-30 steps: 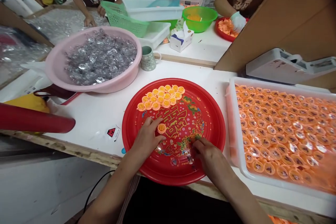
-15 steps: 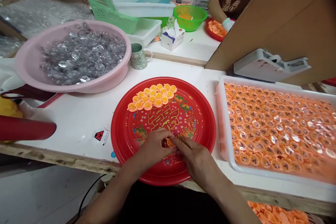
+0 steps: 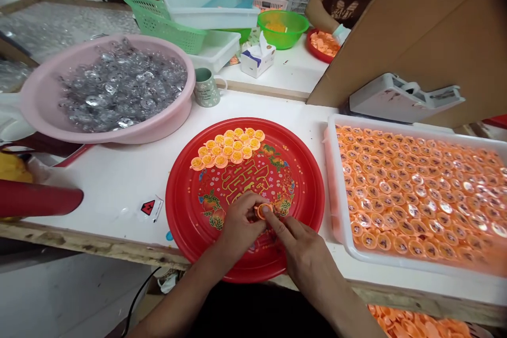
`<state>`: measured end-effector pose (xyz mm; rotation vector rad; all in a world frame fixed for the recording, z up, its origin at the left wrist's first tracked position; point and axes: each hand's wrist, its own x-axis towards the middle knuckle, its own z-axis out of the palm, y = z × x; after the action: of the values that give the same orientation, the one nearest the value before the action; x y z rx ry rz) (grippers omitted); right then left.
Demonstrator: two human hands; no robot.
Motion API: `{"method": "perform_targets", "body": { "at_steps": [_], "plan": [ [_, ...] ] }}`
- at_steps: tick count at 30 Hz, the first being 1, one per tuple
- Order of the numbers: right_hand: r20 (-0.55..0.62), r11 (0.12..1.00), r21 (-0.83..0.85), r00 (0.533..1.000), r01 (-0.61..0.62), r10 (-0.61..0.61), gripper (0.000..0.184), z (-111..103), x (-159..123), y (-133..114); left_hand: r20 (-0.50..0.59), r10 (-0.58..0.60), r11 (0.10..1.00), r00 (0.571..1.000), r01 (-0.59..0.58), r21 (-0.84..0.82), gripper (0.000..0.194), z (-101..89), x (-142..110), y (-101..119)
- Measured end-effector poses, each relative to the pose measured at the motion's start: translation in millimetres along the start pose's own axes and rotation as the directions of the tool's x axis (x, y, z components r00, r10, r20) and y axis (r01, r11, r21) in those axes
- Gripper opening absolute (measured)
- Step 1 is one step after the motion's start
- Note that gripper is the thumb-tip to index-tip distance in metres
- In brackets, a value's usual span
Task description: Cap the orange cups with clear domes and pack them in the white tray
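White worktable (image 3: 130, 174), round red tray (image 3: 178, 216) at its near edge: left hand (image 3: 242, 224) pinches a round orange plastic piece (image 3: 262, 210) toward the tray's near edge, right hand's (image 3: 311, 251) index touching it, grip unclear; best kept steady, pressed squarely.

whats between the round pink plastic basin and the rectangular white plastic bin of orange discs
In the head view: a round red plastic tray, some white tabletop and, beside the basin, a grey-green patterned mug.
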<state>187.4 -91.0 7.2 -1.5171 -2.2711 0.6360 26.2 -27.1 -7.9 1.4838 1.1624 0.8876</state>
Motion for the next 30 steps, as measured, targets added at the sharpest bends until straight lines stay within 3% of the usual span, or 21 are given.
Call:
{"method": "perform_targets", "body": {
  "at_steps": [4, 8, 10, 14, 16, 22, 25, 28, 30],
  "plan": [
    [-0.072, 0.973, 0.210, 0.991, -0.098, 0.116, 0.066, 0.1, -5.7, 7.2, 0.007, -0.015, 0.999, 1.000, 0.015, -0.049, 0.014, 1.6, 0.4, 1.2],
    [-0.173, 0.867, 0.445, 0.928, -0.225, 0.330, 0.032, -5.9, -4.6, 13.4, 0.048, -0.064, 0.991, 0.997, 0.069, -0.112, 0.025, -0.9, -0.6, 0.6],
    [-0.122, 0.727, 0.620, 0.879, -0.295, 0.461, 0.019, -8.3, -0.1, 14.5, 0.081, -0.092, 0.984, 0.992, 0.103, -0.143, 0.028, -3.3, -0.6, 1.8],
    [0.054, 0.336, 0.891, 0.807, -0.304, 0.588, 0.023, -7.3, 8.3, 16.1, 0.099, -0.181, 0.955, 0.979, 0.199, -0.218, 0.022, -9.5, 1.3, 7.6],
    [0.075, 0.270, 0.920, 0.803, -0.285, 0.591, 0.021, -5.1, 9.3, 18.0, 0.128, -0.191, 0.948, 0.973, 0.217, -0.232, 0.019, -13.0, 2.5, 10.5],
    [0.044, 0.351, 0.891, 0.825, -0.287, 0.564, 0.024, -8.8, 9.3, 21.2, 0.302, -0.242, 0.920, 0.922, 0.317, -0.229, 0.033, -16.9, 2.2, 9.3],
    [0.030, 0.398, 0.874, 0.847, -0.280, 0.531, 0.016, -14.7, 11.7, 20.5, 0.318, -0.261, 0.904, 0.912, 0.346, -0.251, 0.036, -13.6, 1.0, 4.8],
    [-0.009, 0.544, 0.799, 0.899, -0.257, 0.438, 0.005, -18.6, 13.2, 21.9, 0.307, -0.280, 0.888, 0.910, 0.366, -0.277, 0.033, -10.8, 1.0, 2.2],
    [-0.026, 0.644, 0.730, 0.931, -0.231, 0.364, 0.010, -19.5, 13.6, 24.1, 0.333, -0.277, 0.886, 0.901, 0.374, -0.275, 0.030, -10.4, 1.9, 2.9]
  ]
}}
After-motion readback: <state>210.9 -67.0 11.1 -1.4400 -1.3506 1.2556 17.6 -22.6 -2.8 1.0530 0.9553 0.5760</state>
